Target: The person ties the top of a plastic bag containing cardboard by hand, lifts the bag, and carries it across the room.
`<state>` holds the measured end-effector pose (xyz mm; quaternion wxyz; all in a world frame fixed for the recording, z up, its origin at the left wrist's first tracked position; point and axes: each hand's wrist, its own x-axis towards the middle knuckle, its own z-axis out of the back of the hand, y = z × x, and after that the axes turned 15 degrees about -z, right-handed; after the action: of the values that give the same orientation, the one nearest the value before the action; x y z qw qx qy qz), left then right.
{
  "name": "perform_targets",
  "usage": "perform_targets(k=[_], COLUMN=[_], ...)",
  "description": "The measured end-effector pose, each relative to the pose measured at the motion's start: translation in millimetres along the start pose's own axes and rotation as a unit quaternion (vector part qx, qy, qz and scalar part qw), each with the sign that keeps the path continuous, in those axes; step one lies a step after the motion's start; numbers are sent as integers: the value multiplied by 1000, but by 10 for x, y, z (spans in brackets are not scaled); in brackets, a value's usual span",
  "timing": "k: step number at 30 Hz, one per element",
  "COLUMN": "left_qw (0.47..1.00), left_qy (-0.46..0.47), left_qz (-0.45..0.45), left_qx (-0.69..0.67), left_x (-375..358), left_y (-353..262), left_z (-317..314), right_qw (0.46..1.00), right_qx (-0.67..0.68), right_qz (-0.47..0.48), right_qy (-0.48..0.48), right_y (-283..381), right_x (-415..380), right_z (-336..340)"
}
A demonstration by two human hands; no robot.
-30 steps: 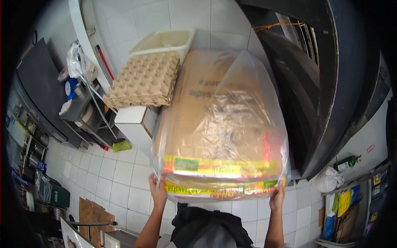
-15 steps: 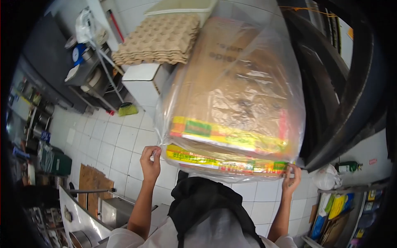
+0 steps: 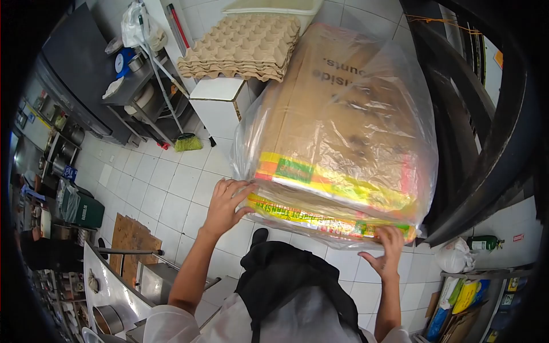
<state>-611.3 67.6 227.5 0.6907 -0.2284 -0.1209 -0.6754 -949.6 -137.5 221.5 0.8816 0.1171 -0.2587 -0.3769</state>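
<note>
Cardboard (image 3: pixel 343 137) with yellow, red and green printed bands sits inside a large clear plastic bag (image 3: pixel 420 108) before me. My left hand (image 3: pixel 229 206) is at the bag's near left corner, fingers stretched out against the plastic and thumb apart. At the near right edge, the fingertips of my right hand (image 3: pixel 387 251) rest on the bag over the yellow band, with its thumb held away. Neither hand is closed around the plastic. The underside of the bundle is hidden.
Stacked egg trays (image 3: pixel 243 46) sit on a white box (image 3: pixel 220 103) at the left. A dark curved metal structure (image 3: pixel 492 154) borders the right. A green broom (image 3: pixel 187 143), a steel counter (image 3: pixel 108 286) and a low shelf (image 3: pixel 469 297) stand around the tiled floor.
My left hand has gone from a pinch at the bag's corner to spread fingers on it. The right hand has shifted inward along the near edge, its thumb now apart. The view has shifted slightly.
</note>
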Motion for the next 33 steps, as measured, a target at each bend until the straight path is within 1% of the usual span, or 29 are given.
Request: perform_targets(k=[1,2,3,5,6,7,8,9,10,11,12,14,15,17,18,20,21,23,24,26,28,30,31,32,33], left_qw=[999,998,998,992,992,995,998,997,998,998,998,993,993,984,985,981,982,978,978,986,989,990,990,986,980], left_qy=[27,24,22,73,71,41,12,13,-9,-31,-31,-112,-110,-154,-154,-177,-178,-194,-193,-148,-132,-115,-117,-144,-172], left_qz=[-32,-55,-60,-100,-105,-85,-65,-70,-54,-37,-44,6,-2,49,44,79,70,70,60,69,60,55,47,56,66], left_qx=[-18,-23,-26,-22,-24,-12,0,-6,11,29,24,44,33,68,58,8,-6,-39,-51,-32,-38,-56,-61,-67,-71], left_x=[39,68,63,100,126,140,166,171,162,168,147,116,101,45,11,-16,-7,17,19,5,13,11,-6,-7,-14], left_y=[81,142,196,279,287,283,267,271,283,270,256,245,222,214,223,253,257,258,268,300,309,348,344,304,255], left_z=[-19,-48,-65,-58,-46,-31,-29,-111,-242,-333,-394,-483,-486,-454,-475,-535,-544,-542,-551,-564,-599,-603,-600,-519,-459], right_qw=[1000,998,992,992,996,997,997,998,991,972,971,965,965,997,998,1000,999,998,997,993,991,988,978,964,963], right_qx=[-2,1,5,0,33,65,52,48,93,138,134,181,172,56,48,-12,-23,2,-9,-35,-38,-42,-21,1,-3], right_qz=[-3,51,105,120,80,38,31,25,-74,-171,-177,-141,-151,-25,-32,2,-9,-17,-39,-46,-54,-57,-75,-93,-96], right_qy=[-3,37,75,49,17,-14,-42,-43,-66,-89,-94,-123,-128,-39,-41,-21,-25,-57,-68,-103,-119,-139,-196,-248,-251], right_y=[-67,-188,-219,-244,-282,-312,-286,-292,-304,-302,-274,-197,-139,-55,-118,-317,-403,-550,-548,-565,-674,-756,-761,-768,-825], right_x=[1,-6,16,54,68,78,186,290,387,407,368,329,257,104,-1,-192,-212,-168,-80,127,184,148,104,64,37], right_z=[-74,-178,-214,-256,-260,-250,-180,-205,-263,-277,-260,-220,-160,-14,-15,-93,-89,-46,3,-4,-260,-263,-217,-190,-136])
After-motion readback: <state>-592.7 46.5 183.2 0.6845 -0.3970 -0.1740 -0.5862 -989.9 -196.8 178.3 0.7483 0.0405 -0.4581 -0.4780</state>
